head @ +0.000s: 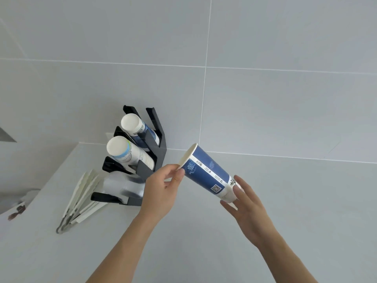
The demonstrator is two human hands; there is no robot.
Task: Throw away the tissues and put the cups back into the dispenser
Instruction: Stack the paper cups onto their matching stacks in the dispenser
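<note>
A blue-and-white paper cup point(208, 173) is held in the air above the pale grey counter point(204, 231), lying on a slant with its open rim up and to the left and its base down and to the right. The left hand point(161, 193) pinches the rim between thumb and fingertips. The right hand point(247, 203) is at the base with its fingers spread; a few fingertips point(237, 188) touch the cup's lower end, though how firm that grip is cannot be told from this angle.

Just left of the cup stands a black plastic tiered cup dispenser point(152, 158) against the grey tiled wall point(265, 99). Its upper slot carries a stack of blue-printed paper cups point(136, 127), bases facing the camera, and the slot below carries a stack of white paper cups with green and blue print point(126, 153). The lowest tier holds something silvery grey point(124, 185), perhaps clear cups or lids. A fan of long white paper-wrapped sticks point(81, 201) lies on the counter beside the dispenser's foot.
</note>
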